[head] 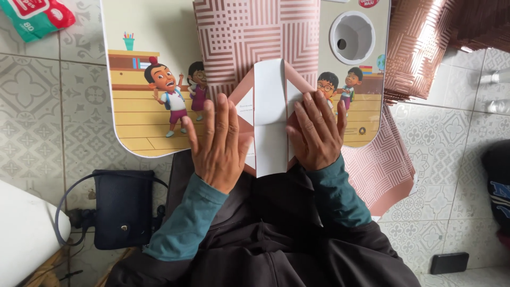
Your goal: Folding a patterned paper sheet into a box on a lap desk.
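Both hands lie flat with fingers spread, no grip closed on anything. The left hand [219,146] presses the left side of a folded paper [270,119], pink outside and white inside, and the right hand [317,133] presses its right side. The paper rests at the near edge of a small table [143,79] printed with cartoon children, over a patterned pink sheet [249,37]. A black bag [123,208] sits on the tiled floor [32,122] to the left

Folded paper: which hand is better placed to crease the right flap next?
Probably the right hand: its fingers already lie on the folded paper's right flap, while the left hand presses the left edge flat.
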